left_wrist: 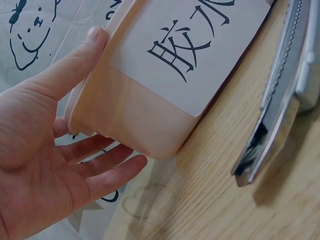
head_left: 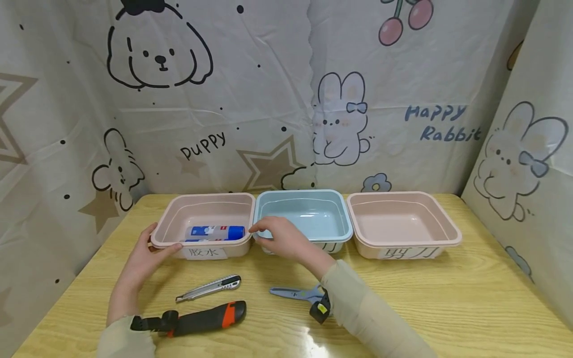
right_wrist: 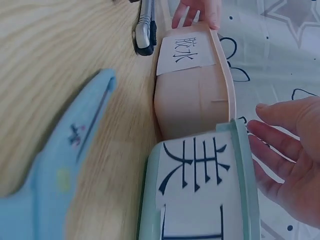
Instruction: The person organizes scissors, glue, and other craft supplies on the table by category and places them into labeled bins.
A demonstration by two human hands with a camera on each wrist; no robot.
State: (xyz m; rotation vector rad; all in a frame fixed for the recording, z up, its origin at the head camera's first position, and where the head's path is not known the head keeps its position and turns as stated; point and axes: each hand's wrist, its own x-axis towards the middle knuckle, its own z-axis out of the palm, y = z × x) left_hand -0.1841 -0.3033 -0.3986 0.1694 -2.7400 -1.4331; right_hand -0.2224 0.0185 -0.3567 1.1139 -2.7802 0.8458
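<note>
My left hand [head_left: 142,261] holds the front left corner of the left pink bin [head_left: 237,197], thumb at the rim and fingers around the side. That bin bears a white label [left_wrist: 180,50] and contains a blue-capped glue tube [head_left: 215,232], with another blue item partly hidden behind the front rim. My right hand [head_left: 284,238] is over the left end of the light blue bin [head_left: 304,193], its fingertips close to where the two bins meet. In the right wrist view the right hand's fingers [right_wrist: 272,155] are loosely extended beside the rim, holding nothing.
Another pink bin [head_left: 403,195] stands at the right. A silver utility knife [head_left: 210,287] and a black-and-orange handled tool [head_left: 206,318] lie in front of my left hand. Light blue scissors [head_left: 293,293] lie near my right sleeve, which hides part of their handles. A printed curtain [head_left: 268,59] hangs behind.
</note>
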